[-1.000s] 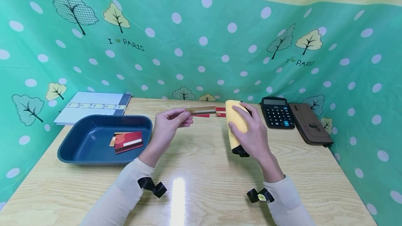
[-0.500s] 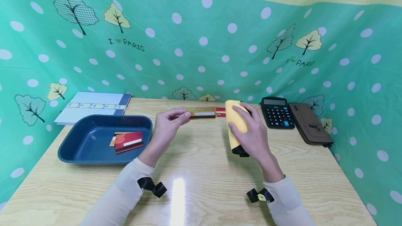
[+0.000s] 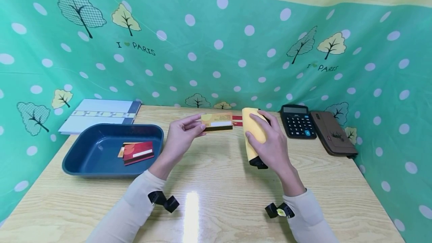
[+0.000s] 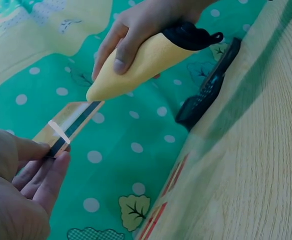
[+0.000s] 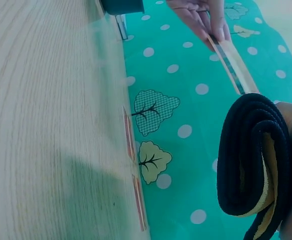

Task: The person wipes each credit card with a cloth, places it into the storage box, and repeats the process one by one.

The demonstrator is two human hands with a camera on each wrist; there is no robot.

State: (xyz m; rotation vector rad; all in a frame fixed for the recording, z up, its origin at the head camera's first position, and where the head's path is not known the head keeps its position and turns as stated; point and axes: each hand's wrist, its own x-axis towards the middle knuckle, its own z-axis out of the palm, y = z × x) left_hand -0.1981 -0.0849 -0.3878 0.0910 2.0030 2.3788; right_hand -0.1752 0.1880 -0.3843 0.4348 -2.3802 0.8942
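One gold card [image 3: 217, 122], held above the table [image 3: 216, 168], could slip or flip if the folded yellow cloth [image 3: 251, 127] gripped in the right hand [image 3: 274, 143] knocks its free end, since the left hand [image 3: 181, 135] pinches only the opposite end between thumb and fingers.

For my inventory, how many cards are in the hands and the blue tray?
3 at least: a golden card in the left hand; in the blue tray, a red card and an orange card partly under it. More may be hidden beneath.
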